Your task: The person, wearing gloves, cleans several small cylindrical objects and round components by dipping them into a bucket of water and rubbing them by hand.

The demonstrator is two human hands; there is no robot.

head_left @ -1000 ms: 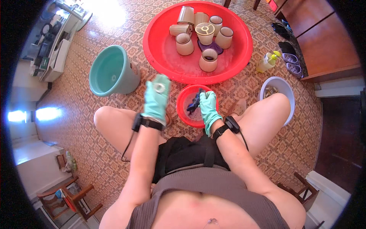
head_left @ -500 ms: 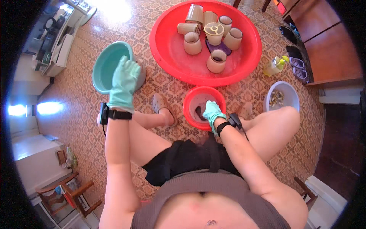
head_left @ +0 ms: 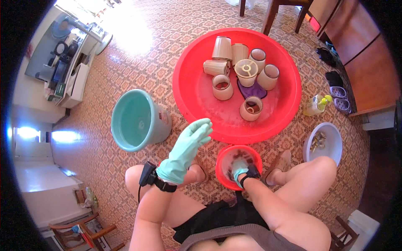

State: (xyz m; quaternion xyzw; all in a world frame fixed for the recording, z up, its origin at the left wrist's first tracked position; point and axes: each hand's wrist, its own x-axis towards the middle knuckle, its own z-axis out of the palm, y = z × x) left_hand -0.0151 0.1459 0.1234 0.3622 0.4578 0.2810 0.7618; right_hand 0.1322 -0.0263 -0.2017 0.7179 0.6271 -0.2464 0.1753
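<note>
My left hand [head_left: 185, 148], in a mint-green rubber glove, hangs in the air near the big red basin [head_left: 190, 98], its fingers stretched out and holding nothing. My right hand [head_left: 240, 166], gloved alike, reaches into a small red bucket [head_left: 219, 168] of cloudy, sudsy water. Its fingers are under the water, among dark patches I cannot identify. Several beige lampshades with dark rims stand or lie in the basin, such as a front lampshade [head_left: 250, 115] and a tipped lampshade [head_left: 215, 67]. A purple cloth [head_left: 256, 90] lies among them.
A teal bucket [head_left: 161, 125] stands to the left. On the right are a lavender basin [head_left: 333, 146] with small metallic pieces inside, a pump bottle [head_left: 315, 106] and lavender clogs [head_left: 341, 104]. Wooden chair legs [head_left: 270, 21] rise behind the basin.
My left hand has moved from beside the teal bucket rightward, toward the big basin. My right hand has gone deeper into the small bucket. The whole view has shifted, with everything lower in it.
</note>
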